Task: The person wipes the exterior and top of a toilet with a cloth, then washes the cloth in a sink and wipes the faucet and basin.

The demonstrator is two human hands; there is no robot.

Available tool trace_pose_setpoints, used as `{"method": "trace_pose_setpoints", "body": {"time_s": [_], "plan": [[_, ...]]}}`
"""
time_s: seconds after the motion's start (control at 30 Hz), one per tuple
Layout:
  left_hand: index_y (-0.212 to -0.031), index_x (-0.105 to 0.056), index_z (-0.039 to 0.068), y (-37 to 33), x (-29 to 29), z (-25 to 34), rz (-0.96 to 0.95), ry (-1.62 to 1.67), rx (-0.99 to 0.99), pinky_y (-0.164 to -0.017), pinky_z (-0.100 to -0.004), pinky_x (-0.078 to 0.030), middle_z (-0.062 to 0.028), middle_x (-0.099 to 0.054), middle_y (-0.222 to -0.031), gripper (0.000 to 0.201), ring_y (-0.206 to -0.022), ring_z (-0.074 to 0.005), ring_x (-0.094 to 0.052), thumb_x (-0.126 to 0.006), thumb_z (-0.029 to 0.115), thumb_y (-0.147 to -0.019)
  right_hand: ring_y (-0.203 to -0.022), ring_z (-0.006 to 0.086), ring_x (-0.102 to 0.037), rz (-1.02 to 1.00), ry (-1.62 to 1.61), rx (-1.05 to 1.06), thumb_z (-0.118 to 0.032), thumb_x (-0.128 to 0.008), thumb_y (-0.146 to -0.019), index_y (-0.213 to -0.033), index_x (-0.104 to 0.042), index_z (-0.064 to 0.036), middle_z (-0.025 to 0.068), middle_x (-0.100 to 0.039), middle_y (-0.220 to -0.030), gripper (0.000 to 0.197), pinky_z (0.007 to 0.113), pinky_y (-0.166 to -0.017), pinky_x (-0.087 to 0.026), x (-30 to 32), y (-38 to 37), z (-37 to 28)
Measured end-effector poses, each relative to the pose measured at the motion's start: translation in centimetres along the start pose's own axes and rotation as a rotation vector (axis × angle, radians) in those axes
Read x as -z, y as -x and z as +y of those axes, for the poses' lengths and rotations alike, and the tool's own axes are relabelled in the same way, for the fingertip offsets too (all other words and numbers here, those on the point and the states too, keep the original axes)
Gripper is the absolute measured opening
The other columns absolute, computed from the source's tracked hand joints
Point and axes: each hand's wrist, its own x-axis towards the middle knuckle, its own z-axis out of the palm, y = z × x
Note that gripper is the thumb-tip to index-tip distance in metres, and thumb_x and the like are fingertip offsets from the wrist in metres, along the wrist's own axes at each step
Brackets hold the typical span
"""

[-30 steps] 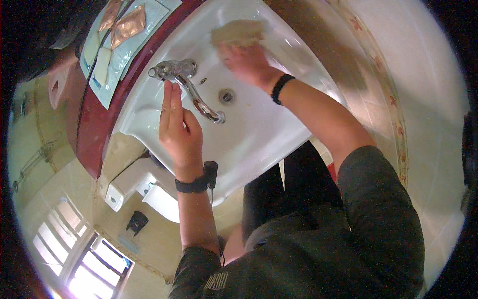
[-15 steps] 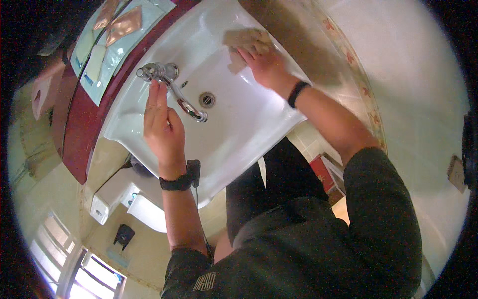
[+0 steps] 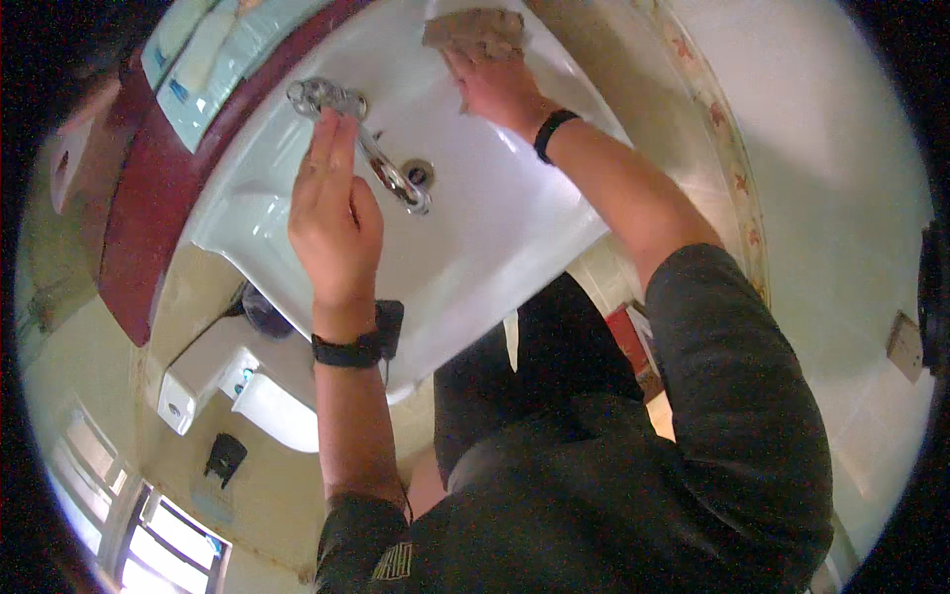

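Observation:
My right hand (image 3: 498, 91) presses a brown cloth (image 3: 485, 32) against the upper right inner wall of the white washbasin (image 3: 495, 218). Its fingers lie over the lower part of the cloth. At the left, my left hand (image 3: 334, 223) is held with fingers stretched out and close together, their tips at the chrome tap (image 3: 391, 176) near its handle. Whether those fingertips touch the metal is hard to tell. The tap's spout curves down beside the round drain (image 3: 418, 175). No water stream is visible.
A dark red ledge (image 3: 148, 238) borders the basin's far left, with a mirror-like pane (image 3: 203, 84) above it. Lower left stands a white toilet (image 3: 272, 411). A tiled wall (image 3: 732, 148) rises at the right. My body is close to the basin's front edge.
My right hand has slid the cloth up and slightly left along the basin wall. My left hand stays by the tap, while the whole view has shifted a little.

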Motion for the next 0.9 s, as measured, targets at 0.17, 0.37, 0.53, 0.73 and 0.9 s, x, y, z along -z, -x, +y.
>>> {"method": "trace_pose_setpoints", "body": {"time_s": [0.17,0.37,0.53,0.73,0.9], "plan": [[-0.135,-0.068,0.009,0.3,0.7,-0.4,-0.009,-0.043,-0.004,-0.104,-0.0405,-0.053,-0.0131,-0.064,-0.143,0.054,-0.128,-0.0324,-0.064,-0.053,-0.007,-0.086,-0.135,0.0344,-0.052,-0.152,-0.211,-0.072,-0.028,-0.069,-0.090,-0.156,-0.041,-0.0140,0.0120,-0.055,-0.146,0.072,0.059,-0.111,-0.042,3.1,6.6,-0.5],[-0.136,-0.068,0.013,-0.1,0.2,-1.0,0.015,0.035,-0.070,-0.105,-0.0414,-0.053,-0.0109,-0.065,-0.141,0.056,-0.126,-0.0325,-0.065,-0.055,-0.007,-0.085,-0.139,0.0385,-0.048,-0.676,0.108,0.134,-0.034,-0.086,-0.071,-0.137,-0.062,-0.0162,0.0174,-0.055,-0.145,0.072,0.050,-0.122,-0.032,6.5,14.6,-1.3],[-0.141,-0.063,0.013,0.5,0.4,-1.6,-0.011,0.057,-0.070,-0.107,-0.0426,-0.052,-0.0126,-0.061,-0.146,0.060,-0.129,-0.0335,-0.062,-0.051,-0.009,-0.086,-0.126,0.0289,-0.058,-0.551,0.099,0.487,-0.031,-0.070,-0.083,-0.127,-0.067,-0.0106,0.0100,-0.069,-0.122,0.048,0.046,-0.118,-0.035,3.0,8.8,2.1],[-0.143,-0.061,0.013,3.0,2.5,-1.5,-0.017,0.101,-0.038,-0.107,-0.0428,-0.052,-0.0144,-0.061,-0.146,0.063,-0.129,-0.0355,-0.062,-0.049,-0.012,-0.087,-0.119,0.0309,-0.058,-0.524,-0.266,0.486,-0.020,-0.063,-0.092,-0.149,-0.051,-0.0090,0.0113,-0.063,-0.128,0.059,0.043,-0.110,-0.042,11.2,14.3,2.8],[-0.138,-0.065,0.008,10.7,5.9,-1.4,-0.118,0.091,0.236,-0.106,-0.0430,-0.052,-0.0170,-0.065,-0.139,0.059,-0.125,-0.0351,-0.065,-0.048,-0.017,-0.087,-0.116,0.0408,-0.057,-0.620,-0.437,0.055,-0.011,-0.053,-0.096,-0.141,-0.051,0.0005,0.0220,-0.060,-0.127,0.046,0.050,-0.103,-0.046,12.0,22.0,-0.6]]}}
